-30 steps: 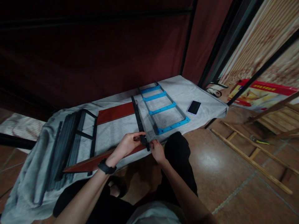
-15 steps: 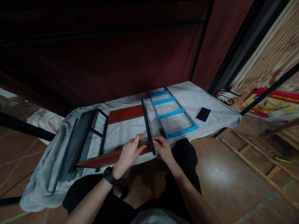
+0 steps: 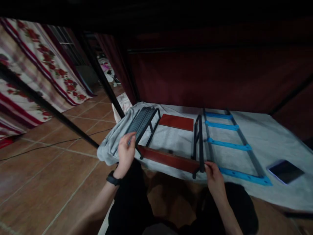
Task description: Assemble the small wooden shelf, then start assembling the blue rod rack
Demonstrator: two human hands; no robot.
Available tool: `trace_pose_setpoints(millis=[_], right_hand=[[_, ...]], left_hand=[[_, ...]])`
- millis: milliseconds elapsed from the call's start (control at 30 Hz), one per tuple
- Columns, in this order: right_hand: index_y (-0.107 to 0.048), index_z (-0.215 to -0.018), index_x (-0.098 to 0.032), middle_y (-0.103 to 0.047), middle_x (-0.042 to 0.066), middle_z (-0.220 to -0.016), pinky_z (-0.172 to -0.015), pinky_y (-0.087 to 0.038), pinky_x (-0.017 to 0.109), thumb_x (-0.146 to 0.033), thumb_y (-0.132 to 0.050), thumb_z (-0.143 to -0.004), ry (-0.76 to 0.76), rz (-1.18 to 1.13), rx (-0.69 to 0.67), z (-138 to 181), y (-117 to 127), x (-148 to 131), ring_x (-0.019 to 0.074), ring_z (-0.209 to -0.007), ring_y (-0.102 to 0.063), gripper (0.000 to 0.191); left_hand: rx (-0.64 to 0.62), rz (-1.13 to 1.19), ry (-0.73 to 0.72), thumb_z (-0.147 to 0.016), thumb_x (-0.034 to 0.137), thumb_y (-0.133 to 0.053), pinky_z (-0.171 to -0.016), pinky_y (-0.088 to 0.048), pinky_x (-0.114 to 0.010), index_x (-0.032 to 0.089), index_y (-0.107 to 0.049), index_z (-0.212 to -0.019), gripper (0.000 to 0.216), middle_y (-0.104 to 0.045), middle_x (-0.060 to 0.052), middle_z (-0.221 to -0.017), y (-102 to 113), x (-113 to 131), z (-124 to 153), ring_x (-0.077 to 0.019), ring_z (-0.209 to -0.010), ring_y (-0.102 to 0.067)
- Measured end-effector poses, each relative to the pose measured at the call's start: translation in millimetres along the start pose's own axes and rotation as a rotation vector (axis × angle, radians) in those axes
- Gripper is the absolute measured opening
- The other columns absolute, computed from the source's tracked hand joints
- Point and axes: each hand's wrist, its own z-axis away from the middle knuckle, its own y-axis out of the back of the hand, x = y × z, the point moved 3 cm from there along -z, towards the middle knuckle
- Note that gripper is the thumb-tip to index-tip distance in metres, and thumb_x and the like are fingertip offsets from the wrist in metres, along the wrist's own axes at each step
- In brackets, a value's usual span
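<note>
My right hand pinches the front lower end of the right black metal frame, which stands on edge. My left hand is beside the front end of the left black metal frame, thumb and fingers apart; whether it touches the bar is hard to tell. Between the two frames, along the front, a reddish-brown board stands on its long edge. Behind it an orange-brown board lies flat. Under my left hand's side, dark grey metal strips lie in a bundle.
A grey cloth covers the low surface. To the right lie a ladder-like piece with blue rungs and a phone. Dark posts rise at the left, near a flowered curtain. A thin cable crosses the tiled floor.
The view has swung left. My left hand has let go of the reddish-brown board and moved left to the other frame. The right frame now stands more upright, my right hand still at its front end.
</note>
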Motion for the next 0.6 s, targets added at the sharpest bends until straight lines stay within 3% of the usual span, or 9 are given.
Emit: trace_pose_setpoints(millis=[33, 67, 100, 167, 233, 367, 467, 600], right_hand=[[-0.060, -0.101, -0.019, -0.068, 0.010, -0.092, -0.079, -0.049, 0.039, -0.050, -0.045, -0.092, -0.011, 0.013, -0.005, -1, 0, 5, 0.0252, -0.086, -0.063, 0.036], [-0.060, -0.101, -0.019, -0.068, 0.010, -0.093, -0.079, -0.049, 0.039, -0.052, -0.045, -0.091, -0.018, 0.026, -0.012, -1, 0, 9, 0.0256, -0.087, -0.063, 0.038], [-0.060, -0.102, -0.019, -0.068, 0.010, -0.093, -0.080, -0.049, 0.039, -0.053, -0.045, -0.090, -0.023, 0.040, -0.020, -1, 0, 13, 0.0260, -0.088, -0.064, 0.039], [-0.060, -0.103, -0.019, -0.068, 0.010, -0.094, -0.080, -0.049, 0.039, -0.055, -0.045, -0.090, -0.038, 0.079, -0.025, 1, 1, 19, 0.0264, -0.088, -0.064, 0.041], [-0.059, -0.104, -0.020, -0.068, 0.009, -0.093, -0.079, -0.049, 0.039, -0.057, -0.044, -0.089, -0.056, 0.116, -0.032, 3, 3, 25, 0.0264, -0.086, -0.065, 0.043], [-0.059, -0.105, -0.021, -0.067, 0.007, -0.088, -0.076, -0.049, 0.037, -0.060, -0.042, -0.090, -0.071, 0.139, -0.089, 4, 6, 31, 0.0249, -0.081, -0.065, 0.045], [-0.059, -0.097, -0.023, -0.064, 0.005, -0.081, -0.073, -0.049, 0.036, -0.063, -0.040, -0.090, -0.088, 0.164, -0.125, 0, 8, 30, 0.0240, -0.077, -0.063, 0.045], [-0.057, -0.088, -0.025, -0.062, 0.003, -0.075, -0.070, -0.049, 0.037, -0.071, -0.042, -0.084, -0.185, 0.159, -0.093, -3, 7, 26, 0.0240, -0.071, -0.061, 0.048]], left_hand=[[0.095, 0.010, 0.182, -0.092, 0.040, -0.050, -0.088, -0.047, -0.037, 0.018, -0.070, -0.103, 0.031, -0.072, -0.011, -0.105, 17, -26, -9, -0.0254, -0.103, -0.064], [0.085, 0.027, 0.355, -0.090, 0.041, -0.052, -0.079, -0.049, -0.035, 0.018, -0.070, -0.095, 0.030, -0.073, -0.010, -0.095, 26, -50, -14, -0.0253, -0.092, -0.065], [0.044, 0.073, 0.509, -0.087, 0.043, -0.054, -0.069, -0.048, -0.033, 0.017, -0.070, -0.086, 0.030, -0.072, -0.009, -0.083, 30, -68, -16, -0.0244, -0.079, -0.064], [-0.111, 0.230, 0.687, -0.081, 0.047, -0.062, -0.055, -0.041, -0.030, 0.018, -0.067, -0.072, 0.031, -0.066, -0.006, -0.066, 21, -90, -12, -0.0198, -0.060, -0.057], [-0.237, 0.425, 0.743, -0.073, 0.051, -0.070, -0.049, -0.035, -0.027, 0.017, -0.065, -0.066, 0.035, -0.059, -0.002, -0.058, 4, -93, -1, -0.0143, -0.051, -0.048], [-0.287, 0.602, 0.796, -0.059, 0.062, -0.078, -0.046, -0.032, -0.024, 0.017, -0.060, -0.064, 0.049, -0.052, 0.002, -0.055, -21, -86, 17, -0.0091, -0.046, -0.042], [-0.297, 0.677, 0.809, -0.055, 0.065, -0.079, -0.045, -0.032, -0.022, 0.016, -0.058, -0.063, 0.053, -0.052, 0.002, -0.057, -22, -84, 20, -0.0080, -0.046, -0.043], [-0.305, 0.749, 0.765, -0.054, 0.056, -0.083, -0.048, -0.033, -0.021, 0.015, -0.060, -0.064, 0.048, -0.053, 0.002, -0.060, -18, -85, 18, -0.0076, -0.051, -0.045]])
